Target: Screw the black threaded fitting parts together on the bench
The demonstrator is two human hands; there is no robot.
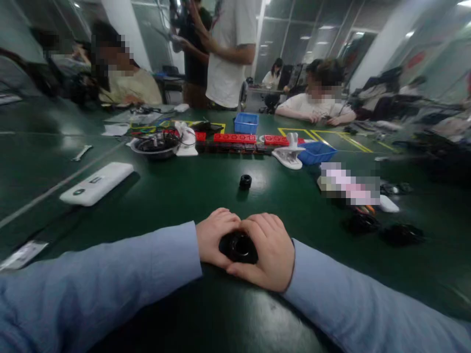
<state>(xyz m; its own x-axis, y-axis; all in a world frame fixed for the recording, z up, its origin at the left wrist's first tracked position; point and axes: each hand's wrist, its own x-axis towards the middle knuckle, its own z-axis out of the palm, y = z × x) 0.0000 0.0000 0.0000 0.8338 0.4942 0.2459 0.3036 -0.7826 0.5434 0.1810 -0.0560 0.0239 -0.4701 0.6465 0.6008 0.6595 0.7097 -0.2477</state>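
Note:
A glossy black ring-shaped part (242, 246) with a hole in its middle lies on the green table. My left hand (216, 236) is curved round its left side, fingers on the far edge and thumb at the near edge. From the other side my right hand (270, 251) wraps it the same way. The two hands meet around the part, so much of its outer edge is hidden. Straight ahead on the table stands a smaller black ring-shaped part (246, 182), apart from both hands.
A white oblong device (98, 184) lies to the left. Farther back are a dark bowl (156, 147), a red strip of blocks (235, 138), and blue bins (246, 123). Black round parts (363, 222) sit at the right. Several people are across the table.

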